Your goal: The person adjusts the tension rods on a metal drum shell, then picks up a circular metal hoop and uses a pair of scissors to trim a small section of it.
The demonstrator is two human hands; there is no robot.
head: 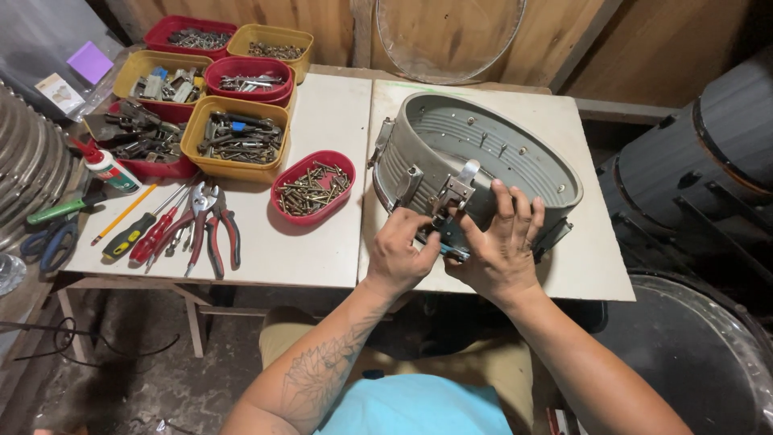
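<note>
A grey metal drum shell (515, 153) lies on the white table (596, 274), tilted toward me. A metal lever mechanism (455, 193) is mounted on its near wall. My left hand (400, 254) pinches the lower part of that mechanism with its fingers closed. My right hand (499, 242) presses flat against the shell's outer wall just right of the mechanism, fingers spread over the rim. Its thumb touches the mechanism's lower part.
A red oval bowl of screws (312, 187) sits left of the shell. Behind it stand several yellow and red trays (237, 138) of metal parts. Pliers (211, 225), screwdrivers (133, 234) and a glue bottle (105, 167) lie at left. Dark drums (700, 177) stand at right.
</note>
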